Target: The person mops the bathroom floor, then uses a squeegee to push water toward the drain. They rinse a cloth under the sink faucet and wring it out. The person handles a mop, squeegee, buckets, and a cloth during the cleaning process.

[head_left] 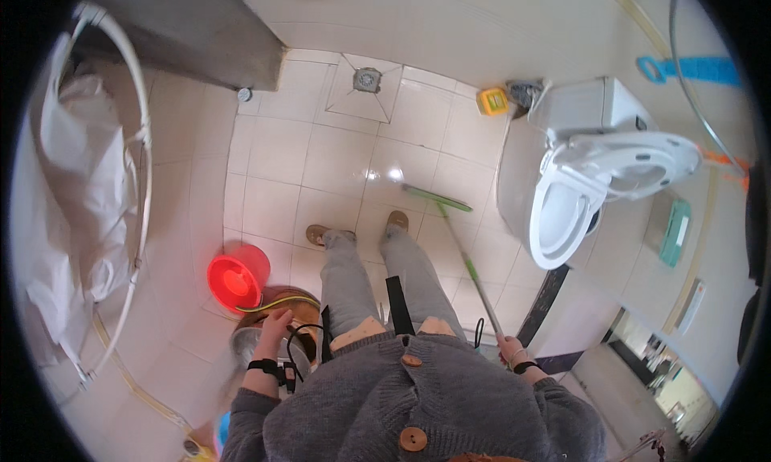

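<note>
My right hand (pixel 512 351) is closed around the upper end of a long pole. It belongs to a floor squeegee (pixel 469 265) with a green section on its shaft. The squeegee's green blade (pixel 438 197) rests on the tiles ahead of my right foot. On the other side, my left hand (pixel 277 324) hangs loosely by my thigh, fingers slightly apart, with nothing visible in it. A brown basin (pixel 302 295) lies close to that hand, and a red bucket (pixel 255 263) stands just beyond it.
A white toilet (pixel 540 221) with raised lid and seat stands at the right. A yellow container (pixel 492 101) sits beside it near the wall. A floor drain (pixel 367 79) is set in the far tiles. At the left hangs a white bag-like cloth (pixel 84 165) on a curved frame.
</note>
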A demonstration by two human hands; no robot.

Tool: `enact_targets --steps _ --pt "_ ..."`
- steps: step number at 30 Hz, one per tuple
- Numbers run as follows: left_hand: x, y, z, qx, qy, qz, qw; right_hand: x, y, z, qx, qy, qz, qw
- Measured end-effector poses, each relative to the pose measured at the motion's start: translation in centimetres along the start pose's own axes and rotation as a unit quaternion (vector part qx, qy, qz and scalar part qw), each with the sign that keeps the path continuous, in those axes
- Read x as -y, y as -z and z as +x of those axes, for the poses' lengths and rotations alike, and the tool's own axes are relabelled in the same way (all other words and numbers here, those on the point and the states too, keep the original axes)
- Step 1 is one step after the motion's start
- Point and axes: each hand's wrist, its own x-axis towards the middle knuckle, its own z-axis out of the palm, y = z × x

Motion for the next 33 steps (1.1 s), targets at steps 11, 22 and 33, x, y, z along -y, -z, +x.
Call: enact_targets --steps 11,22,33 --pt "-8.4 2.0 -1.2 0.018 0.054 0.106 0.993 26.3 1.8 16.1 -0.225 0.317 -0.194 0.901" --pt "-18.4 8.4 8.0 0.082 -0.02 0.216 0.973 16.3 -8.8 -6.6 0.154 0.047 0.569 0.807" --pt "-22.6 20.8 10.9 0.047 -0.077 0.243 0.966 30.6 -15.1 5.8 -0.151 0.15 0.452 0.866"
